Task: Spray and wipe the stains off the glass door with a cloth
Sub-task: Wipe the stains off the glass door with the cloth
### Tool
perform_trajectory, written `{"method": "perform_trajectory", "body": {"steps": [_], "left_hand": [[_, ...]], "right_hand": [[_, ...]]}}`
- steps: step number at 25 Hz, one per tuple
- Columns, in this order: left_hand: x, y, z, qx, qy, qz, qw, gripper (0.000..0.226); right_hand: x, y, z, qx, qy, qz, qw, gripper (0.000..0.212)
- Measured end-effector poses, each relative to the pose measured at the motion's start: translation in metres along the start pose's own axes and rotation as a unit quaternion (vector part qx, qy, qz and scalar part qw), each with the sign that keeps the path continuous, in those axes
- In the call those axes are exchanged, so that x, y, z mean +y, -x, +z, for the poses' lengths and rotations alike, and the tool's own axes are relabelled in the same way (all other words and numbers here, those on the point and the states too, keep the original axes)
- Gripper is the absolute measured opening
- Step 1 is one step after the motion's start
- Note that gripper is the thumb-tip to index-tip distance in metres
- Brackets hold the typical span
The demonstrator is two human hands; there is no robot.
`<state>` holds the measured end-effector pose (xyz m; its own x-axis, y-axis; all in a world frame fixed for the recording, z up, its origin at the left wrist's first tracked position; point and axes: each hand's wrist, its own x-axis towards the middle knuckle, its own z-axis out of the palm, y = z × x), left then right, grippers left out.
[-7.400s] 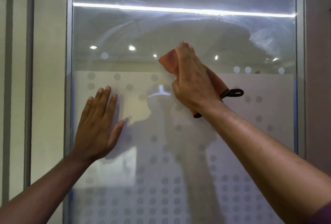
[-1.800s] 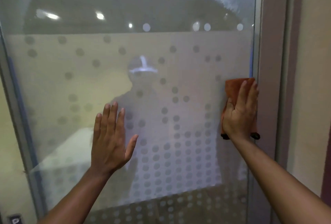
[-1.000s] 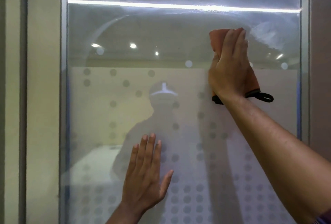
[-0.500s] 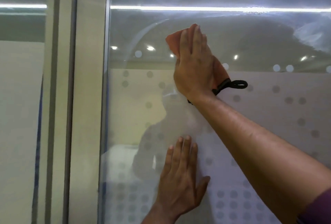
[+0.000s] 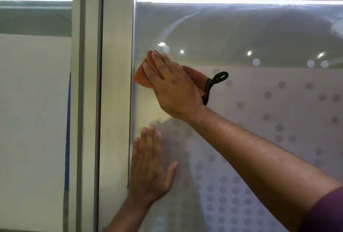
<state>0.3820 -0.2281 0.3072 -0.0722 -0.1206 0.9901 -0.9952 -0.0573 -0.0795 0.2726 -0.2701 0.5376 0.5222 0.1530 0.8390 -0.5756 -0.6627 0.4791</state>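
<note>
Two flat hands: right hand (image 5: 174,87) presses cloth (image 5: 142,77) at frame (image 5: 117,83) edge (glass door (image 5: 259,37) free rightward), left hand (image 5: 150,172) below.

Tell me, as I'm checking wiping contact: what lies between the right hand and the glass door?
The head view shows the orange cloth pressed flat between the right hand and the glass door, its black loop sticking out beside the wrist.

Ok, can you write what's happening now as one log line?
step: wiping | right hand: presses orange cloth on glass door beside frame | left hand: flat on glass, lower down
</note>
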Motion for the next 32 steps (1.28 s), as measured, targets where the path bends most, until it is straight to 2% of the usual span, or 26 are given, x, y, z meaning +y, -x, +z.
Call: {"method": "perform_trajectory", "body": {"steps": [2,6,12,15,19,25,30,32], "left_hand": [[-0.031,-0.003,-0.01,0.009,-0.006,-0.018,1.0,0.093],[-0.054,0.003,-0.011,-0.021,0.018,0.006,1.0,0.091],[-0.057,0.021,-0.017,-0.016,0.167,0.033,0.985,0.078],[-0.054,0.036,-0.02,-0.037,0.194,0.038,0.98,0.069],[-0.056,0.045,-0.026,-0.043,0.219,0.001,0.975,0.056],[-0.057,0.042,-0.033,-0.114,0.154,0.03,0.981,0.092],[-0.052,0.042,-0.034,-0.161,0.11,0.023,0.98,0.093],[-0.05,0.042,-0.037,-0.176,0.11,0.02,0.978,0.091]], "right_hand": [[-0.008,0.019,0.005,-0.012,-0.008,-0.034,0.999,0.063],[-0.021,0.08,0.017,-0.042,-0.02,-0.105,0.993,0.059],[-0.03,0.144,0.028,-0.016,-0.055,-0.114,0.992,0.055],[-0.034,0.171,0.033,-0.034,-0.064,-0.119,0.99,0.058],[-0.042,0.214,0.037,-0.044,-0.064,-0.098,0.992,0.062],[-0.058,0.264,0.035,-0.086,-0.069,-0.073,0.991,0.07],[-0.069,0.303,0.029,-0.122,-0.107,-0.088,0.983,0.063],[-0.079,0.319,0.023,-0.121,-0.159,-0.05,0.978,0.059]]}}
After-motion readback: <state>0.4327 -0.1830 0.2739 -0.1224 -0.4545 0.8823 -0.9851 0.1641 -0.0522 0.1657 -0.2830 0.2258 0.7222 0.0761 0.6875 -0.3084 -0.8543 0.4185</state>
